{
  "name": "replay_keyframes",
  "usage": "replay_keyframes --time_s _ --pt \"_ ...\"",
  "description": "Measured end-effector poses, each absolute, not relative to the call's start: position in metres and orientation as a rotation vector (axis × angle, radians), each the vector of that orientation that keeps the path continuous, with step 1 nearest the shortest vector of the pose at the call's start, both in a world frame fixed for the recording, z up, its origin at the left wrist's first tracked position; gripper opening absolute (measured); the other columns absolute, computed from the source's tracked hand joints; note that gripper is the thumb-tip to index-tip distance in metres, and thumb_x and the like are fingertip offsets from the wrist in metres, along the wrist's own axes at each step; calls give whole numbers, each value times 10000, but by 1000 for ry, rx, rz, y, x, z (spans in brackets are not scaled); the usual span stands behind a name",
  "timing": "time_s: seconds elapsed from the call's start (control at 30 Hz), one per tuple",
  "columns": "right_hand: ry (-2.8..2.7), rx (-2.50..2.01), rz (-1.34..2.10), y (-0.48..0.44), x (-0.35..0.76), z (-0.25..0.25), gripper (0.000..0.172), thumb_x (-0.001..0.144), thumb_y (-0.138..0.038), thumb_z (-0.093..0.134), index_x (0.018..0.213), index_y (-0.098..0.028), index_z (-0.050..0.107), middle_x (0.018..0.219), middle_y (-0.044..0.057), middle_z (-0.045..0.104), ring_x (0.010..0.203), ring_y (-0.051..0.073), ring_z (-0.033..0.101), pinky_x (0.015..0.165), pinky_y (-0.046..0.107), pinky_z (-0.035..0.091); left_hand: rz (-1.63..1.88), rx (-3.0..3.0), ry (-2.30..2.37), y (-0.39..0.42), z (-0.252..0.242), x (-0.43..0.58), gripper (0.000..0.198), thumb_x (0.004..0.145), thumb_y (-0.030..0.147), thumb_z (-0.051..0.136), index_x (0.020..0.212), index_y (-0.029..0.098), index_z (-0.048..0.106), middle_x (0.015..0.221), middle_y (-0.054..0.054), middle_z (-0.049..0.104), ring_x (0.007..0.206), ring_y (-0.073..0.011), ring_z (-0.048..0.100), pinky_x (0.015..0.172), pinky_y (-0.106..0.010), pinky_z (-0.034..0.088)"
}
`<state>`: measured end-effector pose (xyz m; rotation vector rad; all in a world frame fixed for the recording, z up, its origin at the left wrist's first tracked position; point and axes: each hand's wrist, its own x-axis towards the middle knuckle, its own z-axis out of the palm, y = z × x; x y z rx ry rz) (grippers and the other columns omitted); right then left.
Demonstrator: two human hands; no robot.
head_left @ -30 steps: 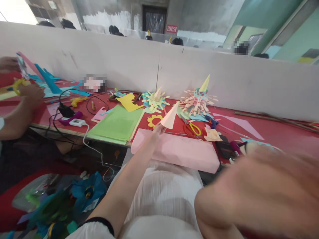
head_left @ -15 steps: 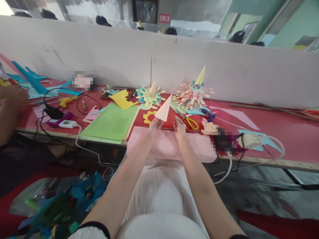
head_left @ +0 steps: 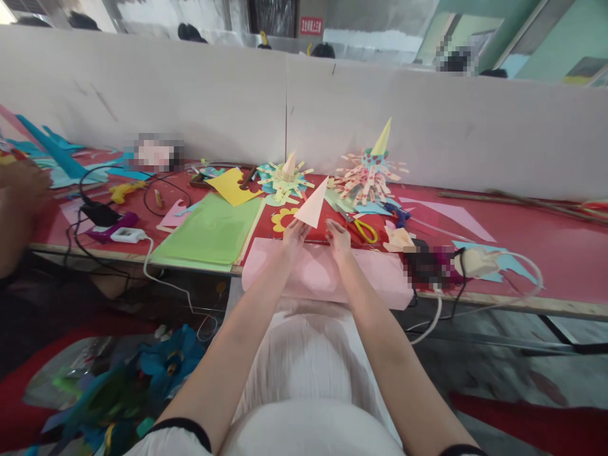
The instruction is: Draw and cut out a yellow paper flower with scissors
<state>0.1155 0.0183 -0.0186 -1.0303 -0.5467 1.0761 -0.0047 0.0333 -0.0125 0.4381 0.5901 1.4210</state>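
Observation:
A pale pink paper cone (head_left: 313, 206) leans with its tip up and to the right. My left hand (head_left: 296, 234) is closed on its lower edge from below. Just right of the cone, my right hand (head_left: 339, 237) has its fingers curled together in a pinch, apart from the cone; whatever is between the fingertips is too small to make out. Below both hands a sheet of pink paper (head_left: 313, 278) drapes over the table edge. Beside my left hand lies a yellow flower-shaped cutout (head_left: 279, 219). Scissors with yellow handles (head_left: 365, 230) rest right of my right hand.
Green paper sheets (head_left: 209, 231) lie at left, with yellow paper (head_left: 234, 186) behind. Two decorated cone pieces, one small (head_left: 287, 177) and one taller (head_left: 373, 166), stand at the back. A blue glue gun (head_left: 398, 214) and cables are at right. Another person's arm (head_left: 21, 202) is far left.
My right hand has shifted slightly left toward the cone, its fingers drawn closer together. The cone stays in my left hand, almost unmoved. The view has tilted slightly.

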Motion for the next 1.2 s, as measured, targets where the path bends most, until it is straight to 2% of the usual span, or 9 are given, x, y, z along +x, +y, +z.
replay_keyframes --time_s 0.13,0.4,0.6,0.77,0.87,0.93,1.07,1.2 --pt "-606 -1036 1083 19 115 -21 251 484 -327 789 689 -220 692 674 -39 650 572 80 543 493 210 410 1417 433 634 36 -14 -5 187 767 49 580 880 156 683 1038 -66 709 1099 -175 606 997 -298 446" --pt "-614 -1019 1091 17 114 -21 267 471 -349 796 679 -220 691 661 -47 641 578 85 527 527 218 427 1435 421 633 37 -13 -4 202 767 54 579 906 158 681 1037 -68 710 1138 -190 582 1009 -315 438" --pt "-630 -954 1129 13 115 -17 280 497 -314 768 755 -237 689 776 -39 654 583 72 505 527 202 417 1430 462 618 37 -16 -5 178 785 72 565 886 162 682 1047 -63 706 1124 -181 591 993 -301 446" --pt "-658 -814 1170 10 117 -13 101 583 -288 623 633 -223 564 710 -30 595 612 95 531 512 198 402 1446 461 636 37 -16 -4 162 754 69 590 860 157 676 971 -58 722 1056 -173 628 978 -299 453" --pt "-802 -891 1101 9 117 -14 169 651 -342 499 559 -210 449 667 -8 559 611 115 530 521 219 411 1443 505 645 34 -12 -3 164 715 65 624 841 157 674 911 -53 725 1007 -172 647 972 -306 455" --pt "-893 -976 1045 9 115 -15 194 681 -366 455 567 -210 442 665 2 556 602 126 519 517 234 406 1459 545 654 32 -9 -3 140 693 71 645 799 159 667 844 -40 722 957 -167 662 955 -306 466" --pt "-966 -1044 978 9 105 -18 160 635 -342 591 690 -201 537 742 -3 590 647 134 509 546 242 398 1534 626 680 30 -7 -2 43 695 128 649 690 167 631 682 -7 684 815 -157 679 885 -314 505" --pt "-998 -1172 883 12 100 -19 291 588 -380 715 729 -188 549 724 -12 585 685 141 501 608 258 399 1529 809 845 32 -9 -1 20 690 151 640 691 168 650 679 -16 689 759 -165 669 815 -326 526"
